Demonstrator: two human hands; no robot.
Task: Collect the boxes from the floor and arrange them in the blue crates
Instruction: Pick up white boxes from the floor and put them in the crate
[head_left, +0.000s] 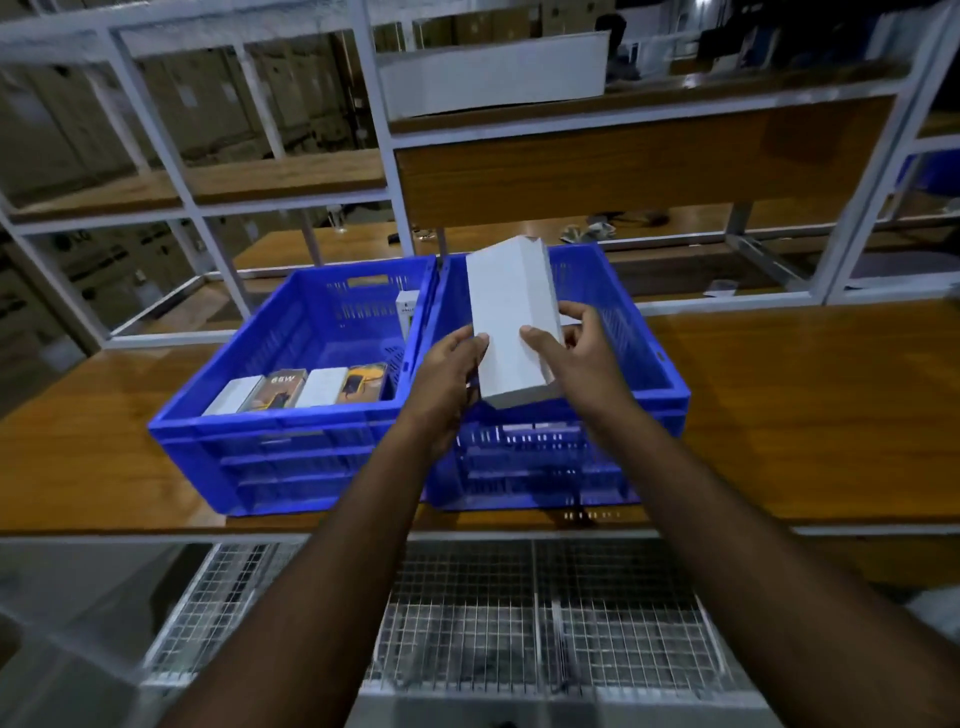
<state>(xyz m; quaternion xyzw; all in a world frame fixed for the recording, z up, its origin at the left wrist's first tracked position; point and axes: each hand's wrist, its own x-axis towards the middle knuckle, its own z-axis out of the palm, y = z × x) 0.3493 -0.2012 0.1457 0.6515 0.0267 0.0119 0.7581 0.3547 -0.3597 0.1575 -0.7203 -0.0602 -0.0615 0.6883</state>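
A plain white box (511, 322) is held tilted above the right blue crate (670, 384), while the left blue crate (208, 431) holds five boxes (296, 389), four in a front row

Two blue plastic crates side by side on long wooden workbench (779, 415), walls touching; left blue crate (291, 421) at 10 o'clock of frame centre, right blue crate (670, 384) at 1 o'clock. In left crate, along near wall: row of four small product boxes (301, 388), edge to edge. One more small upright box (406, 312) at that crate's far right corner, against the shared wall. Held above right crate: tall white cardboard box (511, 317), tilted, left hand (447, 371) at its 8 o'clock edge, right hand (571, 358) at its 4 o'clock edge. Behind crates, 12 o'clock: white metal shelving frame (374, 119). Before bench, 6 o'clock, lower: wire mesh rack (467, 613).
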